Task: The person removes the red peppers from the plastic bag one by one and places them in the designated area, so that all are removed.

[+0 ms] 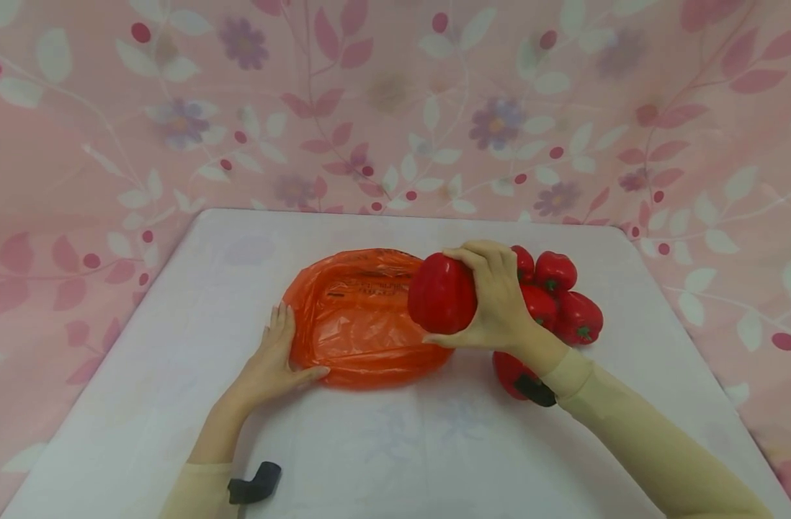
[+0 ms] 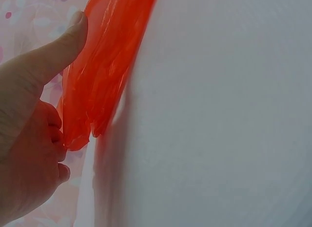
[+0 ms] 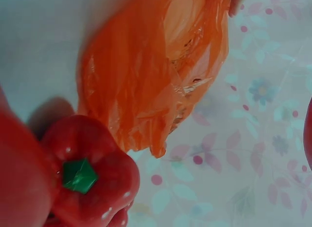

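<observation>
An orange plastic bag (image 1: 363, 378) stands on the table with its mouth spread wide and facing up. My left hand (image 1: 274, 360) touches the bag's left side, fingers extended along the outside and thumb at the near rim. In the left wrist view the thumb (image 2: 68, 44) lies against the orange plastic (image 2: 105, 66). Over the bag's right edge, my right hand (image 1: 493, 295) grips a red bell pepper (image 1: 441, 294) between thumb and fingers. The right wrist view shows the bag (image 3: 131, 75) beside a red bell pepper with a green stem (image 3: 80, 175).
Several more red bell peppers (image 1: 578, 317) lie on the right of the white table (image 1: 382, 447), partly hidden behind my right hand and forearm. One pepper (image 1: 508, 371) sits nearer, under the right wrist. A flowered pink cloth (image 1: 395, 108) hangs behind the table.
</observation>
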### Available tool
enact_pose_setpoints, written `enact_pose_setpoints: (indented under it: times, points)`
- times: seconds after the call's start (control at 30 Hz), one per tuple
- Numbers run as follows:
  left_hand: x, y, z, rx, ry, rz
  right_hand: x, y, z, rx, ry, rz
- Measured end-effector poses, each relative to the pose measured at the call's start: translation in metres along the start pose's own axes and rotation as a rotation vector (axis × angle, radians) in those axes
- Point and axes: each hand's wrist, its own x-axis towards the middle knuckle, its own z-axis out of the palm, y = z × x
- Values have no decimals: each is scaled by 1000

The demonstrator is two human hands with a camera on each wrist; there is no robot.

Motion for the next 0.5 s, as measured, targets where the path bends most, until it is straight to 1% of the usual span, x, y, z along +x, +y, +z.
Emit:
enact_pose_setpoints:
  times: [0.17, 0.5]
  points:
    - [1, 0, 0, -7, 0, 6, -3, 1, -4, -17, 29, -21]
    - [1, -2, 2, -14, 6, 16, -8, 2, -12, -32, 16, -11]
